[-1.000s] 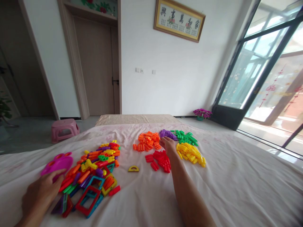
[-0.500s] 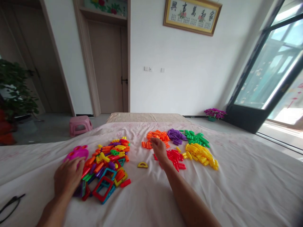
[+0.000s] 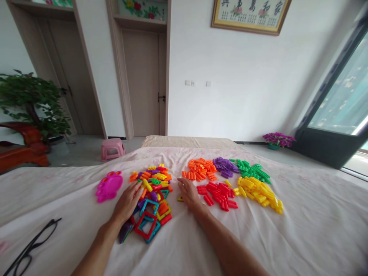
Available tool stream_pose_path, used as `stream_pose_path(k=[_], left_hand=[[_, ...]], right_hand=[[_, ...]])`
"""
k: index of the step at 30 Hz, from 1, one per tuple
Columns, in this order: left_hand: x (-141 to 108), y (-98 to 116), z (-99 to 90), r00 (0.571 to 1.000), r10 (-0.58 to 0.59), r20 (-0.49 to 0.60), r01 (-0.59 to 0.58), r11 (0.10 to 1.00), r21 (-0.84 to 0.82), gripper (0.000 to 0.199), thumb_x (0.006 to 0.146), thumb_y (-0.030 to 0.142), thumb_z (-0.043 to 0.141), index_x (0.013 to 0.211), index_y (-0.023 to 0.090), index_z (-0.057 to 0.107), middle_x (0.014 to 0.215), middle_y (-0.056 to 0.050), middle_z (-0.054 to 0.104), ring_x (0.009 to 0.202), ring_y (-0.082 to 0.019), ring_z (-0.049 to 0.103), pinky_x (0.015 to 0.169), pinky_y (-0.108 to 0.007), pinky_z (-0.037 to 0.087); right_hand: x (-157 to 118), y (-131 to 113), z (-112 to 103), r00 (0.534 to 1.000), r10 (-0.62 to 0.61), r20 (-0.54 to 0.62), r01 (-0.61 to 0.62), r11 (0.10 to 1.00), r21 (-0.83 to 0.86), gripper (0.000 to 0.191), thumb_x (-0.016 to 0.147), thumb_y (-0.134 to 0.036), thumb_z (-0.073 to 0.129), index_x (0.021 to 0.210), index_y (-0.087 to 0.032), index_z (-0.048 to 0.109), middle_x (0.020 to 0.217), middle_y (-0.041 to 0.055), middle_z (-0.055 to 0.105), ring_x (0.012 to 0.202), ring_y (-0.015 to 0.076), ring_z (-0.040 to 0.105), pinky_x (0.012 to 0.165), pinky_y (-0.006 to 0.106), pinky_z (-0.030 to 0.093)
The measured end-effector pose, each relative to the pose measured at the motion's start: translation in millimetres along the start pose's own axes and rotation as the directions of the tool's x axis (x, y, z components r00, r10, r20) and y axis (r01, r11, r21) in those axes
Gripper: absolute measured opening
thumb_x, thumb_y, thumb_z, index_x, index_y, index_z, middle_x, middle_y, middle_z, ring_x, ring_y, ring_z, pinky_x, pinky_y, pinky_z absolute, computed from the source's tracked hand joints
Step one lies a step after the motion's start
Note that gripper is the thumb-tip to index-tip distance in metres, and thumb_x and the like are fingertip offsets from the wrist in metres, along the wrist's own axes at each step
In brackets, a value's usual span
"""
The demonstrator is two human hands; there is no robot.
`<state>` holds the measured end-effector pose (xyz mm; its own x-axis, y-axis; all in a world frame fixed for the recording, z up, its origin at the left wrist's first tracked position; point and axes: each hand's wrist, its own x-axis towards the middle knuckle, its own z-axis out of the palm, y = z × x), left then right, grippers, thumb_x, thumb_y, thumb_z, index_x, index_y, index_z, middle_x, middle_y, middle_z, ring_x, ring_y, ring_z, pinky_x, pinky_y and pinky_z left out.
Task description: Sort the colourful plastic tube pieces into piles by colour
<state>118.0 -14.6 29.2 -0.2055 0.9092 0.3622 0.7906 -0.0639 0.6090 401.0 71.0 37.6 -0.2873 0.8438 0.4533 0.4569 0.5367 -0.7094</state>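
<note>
L hand (image 3: pixel 128 201) open, flat on mixed pile (image 3: pixel 149 193) on bed (image 3: pixel 301 230) | R hand (image 3: pixel 188 193) open, palm down over yellow half-round pc (image 3: pixel 179 198), beside red pile (image 3: pixel 219 191) | tip: pinch 1 pc at a time, keep sorted heaps apart

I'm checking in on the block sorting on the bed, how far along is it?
Done: five single-colour piles sit on the sheet, orange, purple, green, red and yellow. In hand: the left hand rests on the mixed pile; the right hand lies flat beside it, nothing visibly held. Left: that mixed pile, with tubes and square frames.
</note>
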Motion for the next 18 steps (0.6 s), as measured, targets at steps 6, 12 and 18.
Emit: stream_pose_path(k=[6,12,18], left_hand=[[-1,31,8.3,0.997,0.069,0.034,-0.065,0.992,-0.103,0.05,0.093,0.048,0.033,0.123,0.022,0.064,0.138,-0.006,0.058,0.132,-0.019,0.048,0.114,-0.035,0.035],[57,0,-11.5,0.997,0.011,-0.073,-0.016,0.998,-0.066,0.047,0.092,0.043,0.032,0.115,0.018,0.064,0.131,-0.013,0.063,0.13,-0.024,0.049,0.116,-0.04,0.029],[108,-17,12.3,0.997,0.0,0.08,0.01,0.993,-0.114,0.05,0.085,0.049,0.036,0.112,0.019,0.065,0.125,-0.01,0.067,0.124,-0.023,0.055,0.109,-0.038,0.039]], right_hand=[[1,0,-3,0.995,0.06,-0.078,-0.051,0.992,0.114,0.05,0.096,-0.052,0.039,0.117,-0.015,0.064,0.116,0.0133,0.066,0.11,0.0255,0.059,0.098,0.04,0.045],[4,5,-3,0.988,0.113,-0.11,-0.094,0.982,0.161,0.055,0.095,-0.057,0.037,0.116,-0.016,0.065,0.117,0.0136,0.066,0.111,0.0267,0.059,0.1,0.042,0.044],[4,6,-2,0.988,0.112,-0.105,-0.098,0.986,0.132,0.056,0.094,-0.057,0.039,0.123,-0.015,0.063,0.124,0.0142,0.063,0.118,0.0272,0.056,0.104,0.044,0.041]])
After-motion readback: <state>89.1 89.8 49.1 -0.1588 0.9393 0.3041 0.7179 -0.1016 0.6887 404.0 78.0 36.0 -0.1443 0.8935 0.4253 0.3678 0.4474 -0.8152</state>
